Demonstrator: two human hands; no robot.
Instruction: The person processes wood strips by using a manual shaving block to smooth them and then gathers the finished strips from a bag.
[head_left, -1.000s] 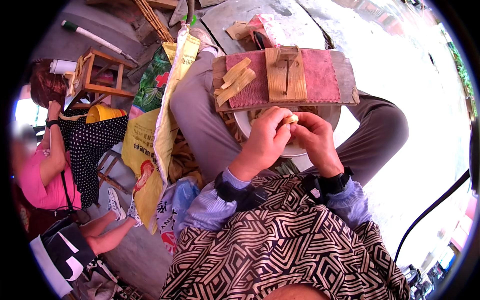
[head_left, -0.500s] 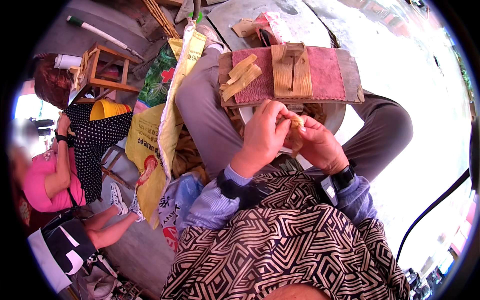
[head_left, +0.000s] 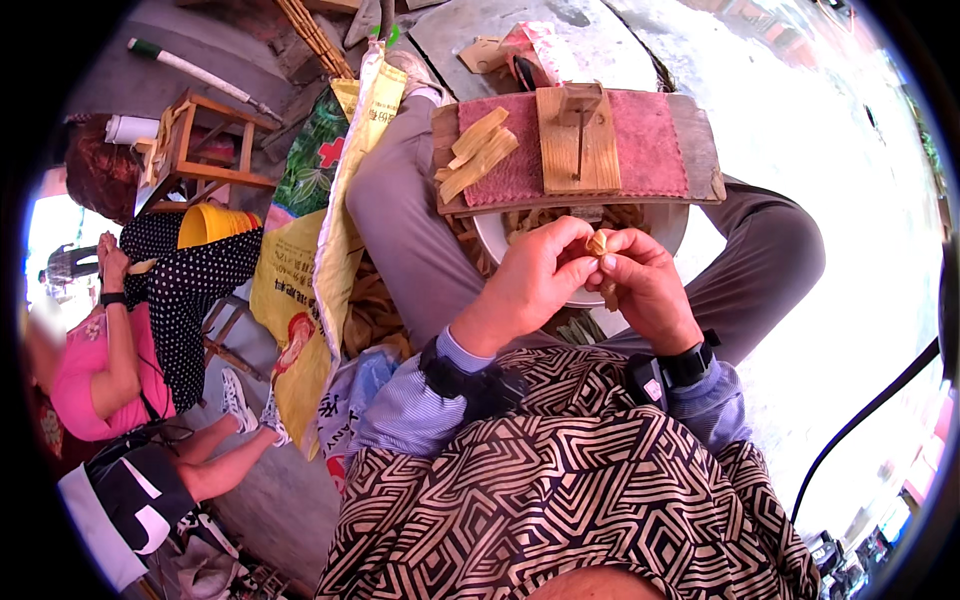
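My left hand (head_left: 525, 285) and my right hand (head_left: 648, 290) meet over a white basin (head_left: 678, 232), in front of a board across my lap. Between their fingertips they pinch a yellowish-brown dried strip (head_left: 597, 243), twisted into a small knot-like bundle. Its lower end hangs beneath the right fingers. Similar strips lie in the basin, partly hidden by my hands. On the board's red cloth (head_left: 655, 150) stands a wooden block (head_left: 553, 150) with an upright metal spike. Several flat dried strips (head_left: 485, 160) rest at the cloth's left side.
A yellow woven sack (head_left: 285, 270) with strips beside its edge stands left of my leg. Further left, a person in a pink top (head_left: 95, 375) sits near a yellow bucket (head_left: 210, 226) and a wooden stool (head_left: 225, 177). A black cable (head_left: 860, 430) curves at the right.
The bundle now sits higher and looks tighter between my fingertips, with less of its tail showing. My left hand has lowered slightly. The seated person's hands have risen.
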